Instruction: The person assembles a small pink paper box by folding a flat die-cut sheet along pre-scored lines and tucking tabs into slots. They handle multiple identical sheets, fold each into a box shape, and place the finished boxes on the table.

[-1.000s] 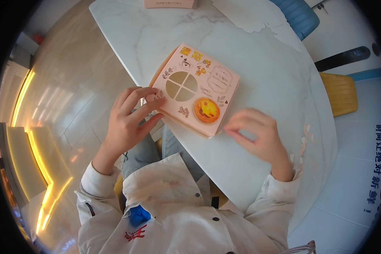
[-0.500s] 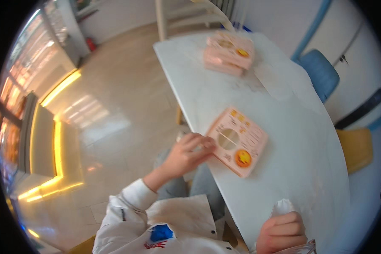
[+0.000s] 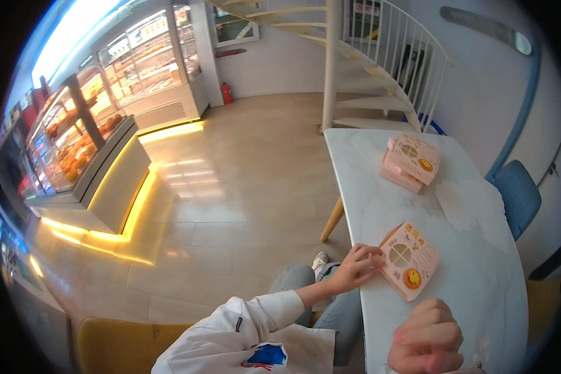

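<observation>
1. You sat at a long white marble surface [image 3: 480, 293] that ran away from you toward a white spiral staircase [image 3: 380, 62], with tiled floor [image 3: 230, 206] on your left.
2. Lit glass display cases [image 3: 87, 131] holding baked goods lined the far left of the room.
3. A blue chair [image 3: 518, 193] stood at the right side of the surface, against the wall.
4. A stack of pink boxes [image 3: 410, 162] rested near the far end of the surface, well apart from your hands.
5. A sheet of pale paper [image 3: 464, 202] lay flat between that stack and the nearer box.
6. The pink pastry box [image 3: 409, 260] lay flat on the surface near its left edge, just ahead of you, its lid showing a round window and a picture of an egg tart.
7. Your right hand [image 3: 427, 336] rested on the surface below the box, close to it but apart from it, curled into a loose fist; whether its grip had hold of anything could not be told.
8. Your left hand [image 3: 355, 268] reached in over the surface edge, its fingers [image 3: 373, 252] spread and touching the left side of the pink pastry box; its grip was open, pressing on the box rather than closing around it.
</observation>
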A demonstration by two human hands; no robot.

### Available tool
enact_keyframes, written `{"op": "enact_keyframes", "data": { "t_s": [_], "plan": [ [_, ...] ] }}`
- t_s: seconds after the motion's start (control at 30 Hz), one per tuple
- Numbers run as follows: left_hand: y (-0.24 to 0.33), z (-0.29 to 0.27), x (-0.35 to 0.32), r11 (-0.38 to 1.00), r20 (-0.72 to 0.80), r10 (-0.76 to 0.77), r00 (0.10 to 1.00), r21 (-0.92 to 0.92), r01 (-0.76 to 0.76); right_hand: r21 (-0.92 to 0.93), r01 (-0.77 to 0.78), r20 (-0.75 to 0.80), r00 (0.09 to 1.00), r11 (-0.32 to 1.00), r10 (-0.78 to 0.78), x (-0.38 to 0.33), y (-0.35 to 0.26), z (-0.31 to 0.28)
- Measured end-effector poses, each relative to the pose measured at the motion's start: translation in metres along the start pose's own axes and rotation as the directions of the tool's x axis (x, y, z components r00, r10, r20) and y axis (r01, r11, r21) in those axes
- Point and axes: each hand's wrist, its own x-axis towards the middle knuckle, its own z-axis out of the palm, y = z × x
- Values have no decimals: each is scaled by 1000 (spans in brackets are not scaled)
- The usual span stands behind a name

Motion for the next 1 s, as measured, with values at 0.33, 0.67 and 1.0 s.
{"op": "enact_keyframes", "data": {
  "t_s": [0.33,0.67,1.0],
  "plan": [
    [3,8,-3,994,-49,27,998,-106,-32,761,-429,496,868,486,-11,-6,10,9],
    [2,5,2,998,-72,42,997,-34,-44,847,-372,377,924,379,64,-17,2,19],
    [-8,11,11,998,-18,17,1000,-67,-18,710,-272,332,943,649,32,6,-2,-20]
  ]
}}
